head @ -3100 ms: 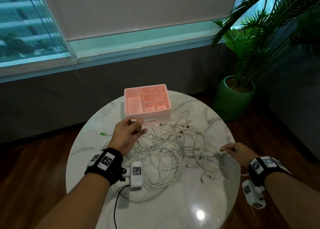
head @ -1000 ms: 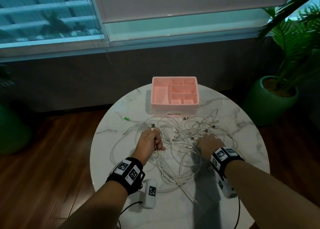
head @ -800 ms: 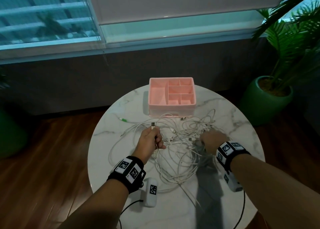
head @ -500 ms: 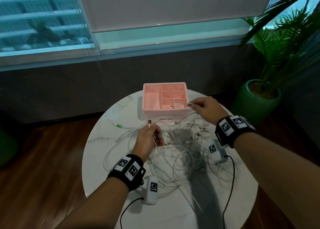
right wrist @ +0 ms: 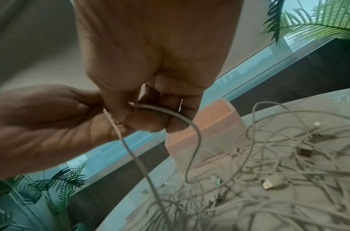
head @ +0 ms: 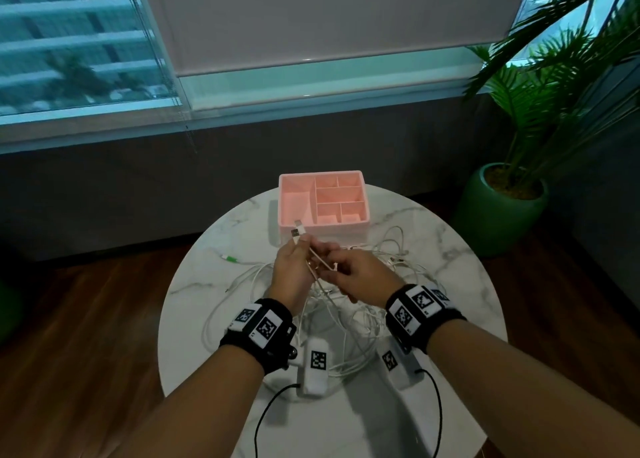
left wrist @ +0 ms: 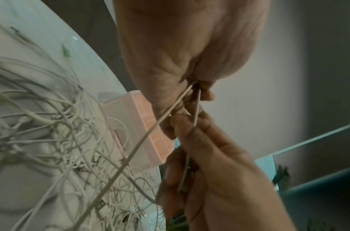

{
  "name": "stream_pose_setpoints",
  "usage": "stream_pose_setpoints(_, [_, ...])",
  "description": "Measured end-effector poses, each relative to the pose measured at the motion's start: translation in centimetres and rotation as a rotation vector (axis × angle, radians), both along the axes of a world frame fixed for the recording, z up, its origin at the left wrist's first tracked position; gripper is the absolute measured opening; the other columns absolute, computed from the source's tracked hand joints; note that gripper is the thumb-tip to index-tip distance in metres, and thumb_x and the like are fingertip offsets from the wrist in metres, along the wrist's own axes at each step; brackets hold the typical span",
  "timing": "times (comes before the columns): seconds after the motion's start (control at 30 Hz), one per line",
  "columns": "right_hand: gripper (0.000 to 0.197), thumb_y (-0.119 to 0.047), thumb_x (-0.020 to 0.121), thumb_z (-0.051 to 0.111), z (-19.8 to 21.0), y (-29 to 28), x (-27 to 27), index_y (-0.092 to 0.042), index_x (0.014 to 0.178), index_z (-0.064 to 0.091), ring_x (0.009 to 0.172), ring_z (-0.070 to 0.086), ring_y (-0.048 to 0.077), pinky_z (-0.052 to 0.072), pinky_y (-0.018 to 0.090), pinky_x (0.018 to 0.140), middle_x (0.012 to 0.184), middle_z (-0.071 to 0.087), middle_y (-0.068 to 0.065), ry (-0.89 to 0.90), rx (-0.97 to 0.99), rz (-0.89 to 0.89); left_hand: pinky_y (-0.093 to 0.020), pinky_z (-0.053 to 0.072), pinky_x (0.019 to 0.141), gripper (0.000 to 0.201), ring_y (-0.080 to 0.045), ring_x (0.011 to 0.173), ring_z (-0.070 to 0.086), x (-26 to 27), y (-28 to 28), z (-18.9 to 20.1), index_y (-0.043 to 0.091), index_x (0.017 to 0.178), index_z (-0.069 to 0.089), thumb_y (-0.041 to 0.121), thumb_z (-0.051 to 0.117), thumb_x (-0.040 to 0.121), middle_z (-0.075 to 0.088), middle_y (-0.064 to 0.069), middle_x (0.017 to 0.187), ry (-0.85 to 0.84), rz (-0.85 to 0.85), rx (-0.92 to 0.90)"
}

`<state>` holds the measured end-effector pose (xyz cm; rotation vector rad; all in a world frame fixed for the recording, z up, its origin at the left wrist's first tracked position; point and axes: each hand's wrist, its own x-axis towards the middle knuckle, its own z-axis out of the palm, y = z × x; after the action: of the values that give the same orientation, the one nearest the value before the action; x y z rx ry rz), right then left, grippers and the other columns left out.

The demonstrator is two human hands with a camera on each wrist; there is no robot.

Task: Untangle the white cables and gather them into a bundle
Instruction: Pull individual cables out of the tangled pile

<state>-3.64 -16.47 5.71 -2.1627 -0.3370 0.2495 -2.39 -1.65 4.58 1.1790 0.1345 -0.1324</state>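
Observation:
A tangle of white cables (head: 349, 305) lies on the round marble table (head: 450, 319). My left hand (head: 294, 263) is raised above it and grips a white cable, whose USB plug (head: 298, 230) sticks up above the fingers. My right hand (head: 356, 277) meets it from the right and pinches a cable strand (head: 320, 260) running between both hands. In the left wrist view the held cable (left wrist: 142, 140) slants down into the tangle (left wrist: 61, 140). In the right wrist view a cable loop (right wrist: 182, 121) curves from my fingers down to the pile (right wrist: 268, 171).
A pink compartment organiser (head: 323, 206) stands at the table's far edge, just behind my hands. A green-tipped cable end (head: 230, 259) lies at the left of the table. A potted palm in a green pot (head: 498, 211) stands on the floor at right. Wood floor surrounds the table.
My right hand went from the pile up toward the organiser with a cable end, then came back left to meet the left hand. The left hand rose with its plug.

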Motion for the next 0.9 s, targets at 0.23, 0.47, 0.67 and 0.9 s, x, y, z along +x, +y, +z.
stream_pose_setpoints(0.23, [0.008, -0.019, 0.094, 0.055, -5.8, -5.0, 0.8, -0.023, 0.087, 0.057, 0.082, 0.061, 0.022, 0.044, 0.030, 0.070, 0.088, 0.066, 0.002, -0.007, -0.506, -0.153, -0.027, 0.040, 0.046, 0.034, -0.011, 0.044, 0.027, 0.5, 3.4, 0.1, 0.015, 0.076, 0.047, 0.016, 0.037, 0.108, 0.029, 0.004, 0.053, 0.042, 0.228, -0.136])
stream_pose_setpoints(0.47, [0.024, -0.027, 0.100, 0.050, -7.8, -8.9, 1.9, -0.013, 0.106, 0.069, 0.113, 0.052, 0.038, 0.050, 0.046, 0.093, 0.120, 0.052, 0.017, 0.073, -0.510, -0.522, -0.018, 0.017, 0.039, 0.029, -0.008, 0.042, 0.019, 0.6, 6.1, 0.2, 0.008, 0.093, 0.057, 0.021, 0.038, 0.109, 0.027, 0.003, 0.057, -0.048, 0.135, 0.092])
stream_pose_setpoints(0.67, [0.030, 0.006, 0.085, 0.047, 0.1, -4.1, 3.3, -0.015, 0.078, 0.068, 0.077, 0.067, 0.025, 0.057, 0.035, 0.069, 0.082, 0.070, 0.007, -0.081, 0.162, -0.468, -0.018, 0.019, 0.038, 0.028, -0.008, 0.043, 0.023, 0.0, 4.1, -0.5, 0.008, 0.092, 0.060, 0.020, 0.041, 0.108, 0.030, 0.004, 0.056, 0.008, 0.044, 0.248])
stream_pose_setpoints(0.9, [0.026, 0.021, 0.083, 0.042, 4.9, 1.8, -0.7, 0.008, 0.080, 0.064, 0.067, 0.068, 0.027, 0.058, 0.035, 0.067, 0.075, 0.068, 0.026, -0.009, 0.426, -0.050, -0.026, 0.033, 0.049, 0.035, -0.014, 0.043, 0.036, 0.0, 2.6, 0.4, 0.013, 0.074, 0.044, 0.021, 0.039, 0.108, 0.037, 0.000, 0.054, 0.139, 0.023, 0.142])
